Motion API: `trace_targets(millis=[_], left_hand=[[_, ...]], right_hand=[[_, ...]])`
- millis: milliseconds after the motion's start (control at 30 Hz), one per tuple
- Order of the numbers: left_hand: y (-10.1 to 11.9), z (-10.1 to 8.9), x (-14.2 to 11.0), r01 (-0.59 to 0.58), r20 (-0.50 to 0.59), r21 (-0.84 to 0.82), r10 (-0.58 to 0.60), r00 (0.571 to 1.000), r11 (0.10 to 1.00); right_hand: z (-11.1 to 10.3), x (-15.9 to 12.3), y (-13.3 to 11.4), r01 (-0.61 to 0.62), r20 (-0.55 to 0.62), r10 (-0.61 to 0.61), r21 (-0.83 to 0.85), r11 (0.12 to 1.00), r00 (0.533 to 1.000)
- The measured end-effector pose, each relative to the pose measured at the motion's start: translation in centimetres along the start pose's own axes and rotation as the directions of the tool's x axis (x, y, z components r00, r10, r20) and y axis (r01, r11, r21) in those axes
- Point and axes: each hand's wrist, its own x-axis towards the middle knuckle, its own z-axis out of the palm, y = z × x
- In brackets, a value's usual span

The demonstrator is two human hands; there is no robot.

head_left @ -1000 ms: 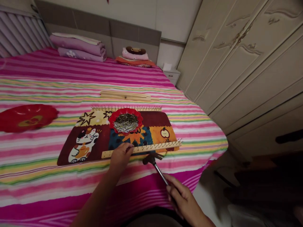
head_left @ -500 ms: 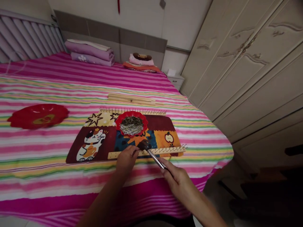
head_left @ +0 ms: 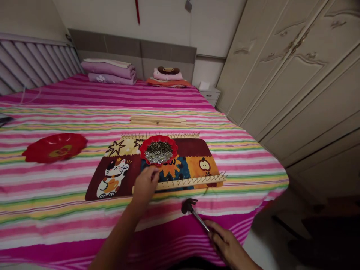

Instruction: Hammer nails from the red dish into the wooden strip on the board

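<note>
My right hand [head_left: 223,240] is wrapped round the handle of a claw hammer [head_left: 197,215], whose dark head hangs over the striped cloth in front of the mat. My left hand [head_left: 146,183] is above the left part of a light wooden strip [head_left: 182,183], just short of a red scalloped bowl [head_left: 142,150]. Its fingers are curled together, and whatever is between them is hidden. Many loose nails [head_left: 158,152] fill the bowl. A row of nails stands up along the strip's right portion, some leaning; small holes or marks show further left.
Under the bowl and strip lies a patterned mat [head_left: 92,183] with a cat drawing. Behind it is a second nailed strip [head_left: 185,135], then bare wooden strips [head_left: 157,120]. A red plate [head_left: 36,150] lies left. Folded bedding [head_left: 109,71] sits by the headboard; a wardrobe [head_left: 281,75] stands right.
The hammer has drawn back from the wooden strip toward me, lower right. My left hand has left the spot by the hammer head and shifted left, toward the bowl. The view has tilted slightly.
</note>
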Motion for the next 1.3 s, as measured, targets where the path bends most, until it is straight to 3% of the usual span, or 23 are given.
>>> trace_targets(millis=[100, 167, 267, 433, 600, 700, 833, 933, 1200, 1300], left_hand=[[-0.3, -1.6, 3.2, -0.045, -0.048, 0.214, 0.057, 0.997, 0.976], [-0.3, -2.0, 5.3, -0.058, 0.014, 0.378, 0.057, 0.998, 0.924], [0.2, -1.9, 7.5, -0.035, 0.123, 0.539, -0.038, 0.992, 0.842], [0.4, -1.7, 8.6, -0.081, 0.216, 0.641, -0.077, 0.973, 0.763], [-0.1, -2.5, 8.7, -0.104, 0.224, 0.628, -0.051, 0.973, 0.771], [-0.1, -3.4, 8.7, -0.073, 0.242, 0.536, -0.071, 0.968, 0.841], [-0.2, -4.7, 7.5, 0.022, 0.242, 0.232, -0.080, 0.967, 0.972], [-0.3, -5.4, 5.6, 0.069, 0.216, 0.025, -0.073, 0.974, 0.997], [-0.1, -5.8, 1.5, 0.332, 0.355, -0.234, -0.237, 0.904, 0.914], [0.1, -5.7, 0.6, 0.474, 0.482, -0.369, -0.272, 0.833, 0.799]], right_hand=[[0.8, 0.4, 1.5, -0.082, -0.026, 0.088, 0.168, 0.982, 0.996], [1.1, 0.5, 1.6, -0.105, -0.023, 0.113, 0.220, 0.970, 0.993], [1.2, 0.5, 1.2, -0.134, -0.010, 0.141, 0.238, 0.962, 0.990], [1.3, 0.5, 0.9, -0.180, -0.006, 0.188, 0.265, 0.947, 0.982], [1.4, 0.5, 0.6, -0.193, -0.004, 0.203, 0.286, 0.939, 0.979], [1.4, 0.5, 0.2, -0.211, 0.007, 0.218, 0.280, 0.936, 0.976], [1.2, 0.5, -0.2, -0.186, -0.004, 0.193, 0.252, 0.950, 0.981], [1.1, 0.5, -0.1, -0.199, -0.004, 0.204, 0.215, 0.956, 0.979], [1.1, 0.3, -0.5, -0.227, -0.030, 0.238, 0.199, 0.953, 0.971], [1.1, 0.3, -0.6, -0.223, -0.023, 0.232, 0.199, 0.954, 0.972]])
